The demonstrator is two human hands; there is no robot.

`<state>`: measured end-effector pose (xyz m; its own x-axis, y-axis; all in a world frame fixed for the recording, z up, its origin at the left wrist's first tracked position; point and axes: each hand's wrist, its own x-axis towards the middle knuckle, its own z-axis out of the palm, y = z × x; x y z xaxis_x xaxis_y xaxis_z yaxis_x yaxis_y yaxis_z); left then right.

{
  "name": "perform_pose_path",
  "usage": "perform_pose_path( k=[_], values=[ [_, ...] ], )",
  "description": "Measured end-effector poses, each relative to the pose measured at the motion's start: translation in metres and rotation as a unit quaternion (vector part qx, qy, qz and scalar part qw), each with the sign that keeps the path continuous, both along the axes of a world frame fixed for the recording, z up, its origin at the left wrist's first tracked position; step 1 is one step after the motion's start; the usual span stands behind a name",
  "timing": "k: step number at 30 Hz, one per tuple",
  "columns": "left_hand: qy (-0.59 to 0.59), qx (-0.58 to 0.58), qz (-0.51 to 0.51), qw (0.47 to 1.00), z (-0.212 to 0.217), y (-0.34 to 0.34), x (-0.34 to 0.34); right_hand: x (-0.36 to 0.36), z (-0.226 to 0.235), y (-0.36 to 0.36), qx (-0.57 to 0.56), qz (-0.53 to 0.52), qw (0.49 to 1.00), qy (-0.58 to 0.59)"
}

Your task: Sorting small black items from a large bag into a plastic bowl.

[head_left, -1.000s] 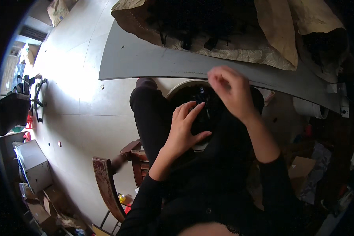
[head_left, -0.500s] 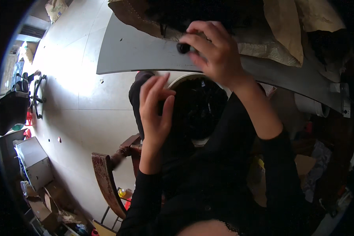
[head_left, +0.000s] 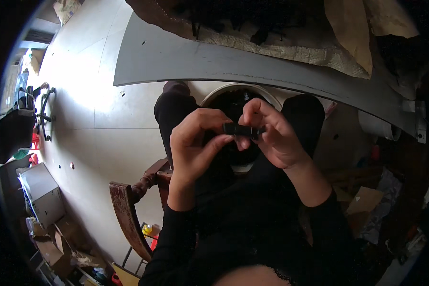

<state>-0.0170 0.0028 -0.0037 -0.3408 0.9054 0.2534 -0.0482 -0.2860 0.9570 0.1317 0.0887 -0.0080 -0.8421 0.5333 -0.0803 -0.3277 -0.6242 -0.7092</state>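
A small black oblong part [head_left: 241,129] is pinched between both hands in front of my chest. My left hand [head_left: 195,145] grips its left end with fingertips and thumb. My right hand [head_left: 271,136] grips its right end, fingers curled over it. Beneath the hands a white round bucket [head_left: 224,89] holds several dark parts, standing between my knees. Black sleeves cover both forearms.
A long grey table edge [head_left: 252,64] curves across the top, with brown paper [head_left: 348,38] and dark items on it. A wooden chair [head_left: 128,214] is at lower left. Boxes and a grey cabinet [head_left: 43,195] stand at the far left, clutter at the right.
My right hand came down from the table with the black part. My left hand rose to meet it, and both now hold the part over the bucket.
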Motion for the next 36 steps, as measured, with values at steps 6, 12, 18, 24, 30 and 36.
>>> perform_pose_path(
  k=[6,12,18,24,30,36],
  values=[
    [0.161,-0.092,0.031,0.982,0.017,-0.004,0.007,0.002,0.025,0.003,0.141,0.016,0.975,-0.173],
    [0.289,0.012,0.073,0.954,0.015,0.002,0.016,0.005,0.012,0.0,-0.007,-0.022,0.998,-0.062],
    [0.267,-0.029,0.106,0.958,-0.001,-0.001,0.02,0.001,0.002,-0.002,-0.042,-0.018,0.997,-0.067],
    [0.207,-0.072,0.086,0.972,-0.002,-0.003,0.02,0.001,-0.008,0.007,-0.075,0.043,0.993,-0.083],
    [0.144,-0.01,0.015,0.989,-0.009,-0.007,0.01,0.011,0.004,0.005,-0.099,0.105,0.987,-0.071],
    [0.172,0.005,0.074,0.982,-0.006,-0.009,0.019,0.011,0.005,-0.011,-0.004,0.024,0.996,-0.085]
  ],
)
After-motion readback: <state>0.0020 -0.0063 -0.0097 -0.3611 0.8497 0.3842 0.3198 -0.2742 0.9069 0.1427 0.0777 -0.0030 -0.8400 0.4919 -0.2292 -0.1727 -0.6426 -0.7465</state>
